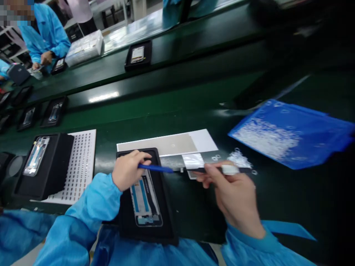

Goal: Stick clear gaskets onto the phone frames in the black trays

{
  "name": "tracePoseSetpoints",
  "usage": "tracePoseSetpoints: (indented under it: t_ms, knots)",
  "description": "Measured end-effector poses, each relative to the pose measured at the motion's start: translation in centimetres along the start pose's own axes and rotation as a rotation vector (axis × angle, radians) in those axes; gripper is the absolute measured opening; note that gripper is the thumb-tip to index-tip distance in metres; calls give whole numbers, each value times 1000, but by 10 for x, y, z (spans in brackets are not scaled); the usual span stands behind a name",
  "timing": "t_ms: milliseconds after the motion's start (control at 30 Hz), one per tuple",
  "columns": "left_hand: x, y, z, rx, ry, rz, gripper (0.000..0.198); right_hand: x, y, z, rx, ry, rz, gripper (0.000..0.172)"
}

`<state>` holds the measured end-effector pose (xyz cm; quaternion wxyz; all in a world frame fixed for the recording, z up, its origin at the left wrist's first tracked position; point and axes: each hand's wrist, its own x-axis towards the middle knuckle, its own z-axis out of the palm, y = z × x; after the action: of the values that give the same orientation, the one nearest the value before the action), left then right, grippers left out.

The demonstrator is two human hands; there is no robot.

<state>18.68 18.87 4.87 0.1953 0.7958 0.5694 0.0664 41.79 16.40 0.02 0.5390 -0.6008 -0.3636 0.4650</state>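
Observation:
My left hand [129,168] is closed around a slim blue stick-shaped tool [156,168] that points right. Gripped in my right hand [235,195] is a thin black tool with a white band [230,169], its tip pointing left; its exact kind is unclear. The two tips meet at a tiny pale piece [182,170]. Below my left hand, a phone frame [146,203] with blue strips lies in a black tray [166,221]. A shiny square sheet [193,161] sits behind the tool tips. Small clear rings [238,159] are heaped beyond my right hand.
A blue bag [310,140] of small white pieces lies at right. Behind my hands is a white-edged strip [206,138]. Stacked black trays [61,159] stand on a dotted white sheet [83,155] at left. A co-worker [47,33] works across the green conveyor line [177,70].

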Motion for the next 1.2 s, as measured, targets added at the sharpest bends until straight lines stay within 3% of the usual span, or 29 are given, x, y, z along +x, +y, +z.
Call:
tracePoseSetpoints:
  t_ms: [67,133,300,533,1200]
  knots:
    - [-2,-23,-7,-146,-74,-175,20,-5,2,26,-47,-174,38,49]
    - [-3,-38,-6,-229,-147,-230,21,-9,5,51,-95,-313,54,49]
    - [4,-43,4,-272,-216,-213,17,-9,14,81,-208,-376,-19,44]
    - [9,-42,2,-239,-262,-202,16,-11,15,82,-352,-340,-81,40]
    - [5,-37,4,-132,-286,-220,18,-13,19,81,-453,-306,-173,37]
